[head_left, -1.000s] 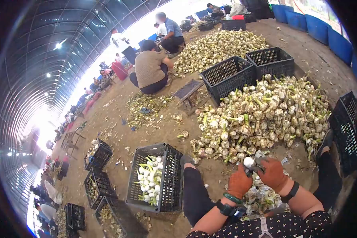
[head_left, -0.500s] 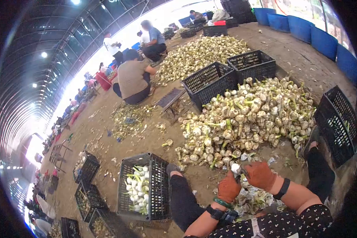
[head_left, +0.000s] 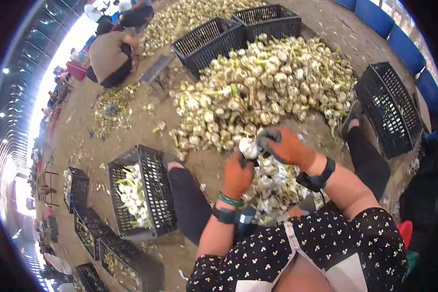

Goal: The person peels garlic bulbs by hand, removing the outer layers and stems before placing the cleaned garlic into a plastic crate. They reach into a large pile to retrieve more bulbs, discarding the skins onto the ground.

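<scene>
A white garlic bulb (head_left: 248,147) is held up between both gloved hands, in front of the large garlic pile (head_left: 272,82). My left hand (head_left: 238,175), in an orange glove with dark fingertips, grips the bulb from below. My right hand (head_left: 287,147), gloved the same way, has its fingers pinched together at the bulb's right side; whether it holds a bit of skin is too small to tell. Beneath the hands lies a heap of peeled skins and scraps (head_left: 273,182) between the legs. Clean white bulbs (head_left: 134,197) lie in a black crate (head_left: 163,194) on the left.
Two black crates (head_left: 209,44) stand behind the pile. Another black crate (head_left: 389,109) is tilted by the right foot. More crates (head_left: 121,258) stand at lower left. A crouching person (head_left: 109,56) is at upper left, near a low bench (head_left: 156,69). Blue tubs (head_left: 406,48) line the right.
The view has tilted down and shifted, so the pile and crates appear higher and further left. Both hands and the bulb are raised more clearly into view, the left still gripping it.
</scene>
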Motion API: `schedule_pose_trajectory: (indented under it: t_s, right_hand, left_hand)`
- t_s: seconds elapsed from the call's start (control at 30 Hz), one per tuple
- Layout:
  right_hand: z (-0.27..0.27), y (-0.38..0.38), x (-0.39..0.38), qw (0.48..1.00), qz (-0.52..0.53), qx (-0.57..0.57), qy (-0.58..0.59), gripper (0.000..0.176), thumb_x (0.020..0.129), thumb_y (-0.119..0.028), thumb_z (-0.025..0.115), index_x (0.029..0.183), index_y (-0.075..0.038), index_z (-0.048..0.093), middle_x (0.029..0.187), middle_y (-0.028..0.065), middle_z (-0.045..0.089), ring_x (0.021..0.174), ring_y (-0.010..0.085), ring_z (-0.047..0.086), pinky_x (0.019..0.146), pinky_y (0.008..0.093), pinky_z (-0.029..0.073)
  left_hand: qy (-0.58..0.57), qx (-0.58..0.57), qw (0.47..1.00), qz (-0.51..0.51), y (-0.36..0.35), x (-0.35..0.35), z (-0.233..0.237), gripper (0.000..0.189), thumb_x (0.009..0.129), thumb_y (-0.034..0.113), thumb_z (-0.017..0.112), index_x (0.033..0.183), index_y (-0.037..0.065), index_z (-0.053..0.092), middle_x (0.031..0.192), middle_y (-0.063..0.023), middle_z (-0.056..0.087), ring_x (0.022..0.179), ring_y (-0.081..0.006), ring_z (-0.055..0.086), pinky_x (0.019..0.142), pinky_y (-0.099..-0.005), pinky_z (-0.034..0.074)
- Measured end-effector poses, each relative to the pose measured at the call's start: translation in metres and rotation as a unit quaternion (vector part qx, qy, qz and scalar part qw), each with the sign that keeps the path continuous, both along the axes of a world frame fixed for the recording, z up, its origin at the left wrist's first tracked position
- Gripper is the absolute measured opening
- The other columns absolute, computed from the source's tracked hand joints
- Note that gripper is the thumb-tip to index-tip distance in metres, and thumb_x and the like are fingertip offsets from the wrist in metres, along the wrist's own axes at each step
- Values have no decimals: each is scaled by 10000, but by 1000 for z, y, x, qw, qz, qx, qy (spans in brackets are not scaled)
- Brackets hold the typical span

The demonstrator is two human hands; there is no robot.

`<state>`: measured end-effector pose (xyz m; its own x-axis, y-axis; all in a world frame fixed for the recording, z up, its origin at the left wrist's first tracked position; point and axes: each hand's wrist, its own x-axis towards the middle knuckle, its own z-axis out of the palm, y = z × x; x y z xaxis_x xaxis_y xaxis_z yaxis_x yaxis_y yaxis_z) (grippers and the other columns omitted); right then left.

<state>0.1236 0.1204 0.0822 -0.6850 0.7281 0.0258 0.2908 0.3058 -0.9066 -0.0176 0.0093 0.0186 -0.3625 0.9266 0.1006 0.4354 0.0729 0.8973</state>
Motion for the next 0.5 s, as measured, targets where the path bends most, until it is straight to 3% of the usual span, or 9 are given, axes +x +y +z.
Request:
schedule_pose_trajectory:
  t_s: [0.03, 0.13, 0.17, 0.2, 0.23, 0.3, 0.33, 0.43, 0.5]
  right_hand:
    - [-41, 6, 4, 993, -57, 101, -14, 268, 806, -204, 555, 978, 2, 571, 832, 129, 614, 783, 233, 593, 711, 350, 465]
    - [-17, -10, 4, 971, -16, 240, 7, 287, 831, -207, 529, 1023, 7, 532, 866, 106, 600, 793, 234, 581, 732, 340, 463]
    - [-18, -5, 2, 995, 28, -10, 90, 297, 836, -208, 525, 1041, 7, 510, 885, 115, 590, 792, 247, 578, 731, 345, 461]
    - [-20, -2, 1, 949, 70, -260, 166, 308, 842, -209, 521, 1058, 8, 487, 903, 124, 580, 791, 260, 574, 730, 350, 459]
    - [-24, -2, 0, 949, 69, -261, 164, 308, 842, -209, 521, 1058, 8, 487, 903, 124, 580, 791, 260, 574, 730, 350, 459]
    - [-15, -7, -8, 996, -7, -81, 32, 347, 815, -246, 559, 1038, 9, 483, 923, 164, 570, 788, 318, 566, 715, 373, 457]
    - [3, -17, 2, 987, -8, 152, -49, 406, 783, -292, 582, 1039, 7, 481, 896, 186, 570, 799, 344, 562, 705, 393, 455]
    - [-8, -16, -2, 941, 19, 292, -167, 446, 736, -284, 615, 1045, 8, 483, 873, 209, 570, 824, 361, 553, 699, 406, 457]
    - [-22, -9, 0, 920, 3, 385, -72, 315, 710, -259, 612, 919, -46, 514, 773, 129, 568, 715, 307, 572, 599, 394, 461]
  left_hand:
    - [-52, 14, 998, -19, 0, -3, 16, 458, 715, 145, 557, 1122, -36, 453, 938, -231, 580, 881, -379, 553, 746, -412, 436]
    - [-67, 51, 996, -25, -1, -8, 13, 465, 712, 149, 565, 1123, -39, 453, 965, -235, 575, 899, -368, 555, 762, -399, 438]
    - [-35, 36, 999, -14, -1, -10, 12, 472, 709, 152, 571, 1127, -33, 451, 966, -235, 575, 898, -363, 558, 761, -400, 440]
    - [-5, 20, 1000, -4, -1, -11, 12, 479, 706, 155, 576, 1131, -27, 450, 968, -234, 575, 896, -358, 561, 759, -402, 442]
    - [-7, 19, 1000, -5, -1, -9, 12, 479, 706, 155, 576, 1131, -27, 450, 968, -234, 575, 896, -358, 561, 759, -402, 442]
    - [154, -62, 984, 57, -1, -3, 18, 502, 696, 172, 587, 1134, -26, 443, 913, -220, 595, 845, -366, 576, 731, -409, 453]
    - [150, -54, 986, 45, -1, 1, 24, 529, 681, 184, 592, 1143, -20, 437, 840, -212, 605, 775, -376, 583, 693, -425, 459]
    - [231, -122, 965, 25, -1, 6, 23, 539, 670, 178, 588, 1147, -21, 436, 778, -211, 603, 728, -381, 582, 667, -435, 461]
    - [230, -136, 964, 9, -3, 6, 25, 544, 663, 165, 578, 1157, -8, 433, 762, -229, 593, 730, -376, 581, 672, -443, 460]
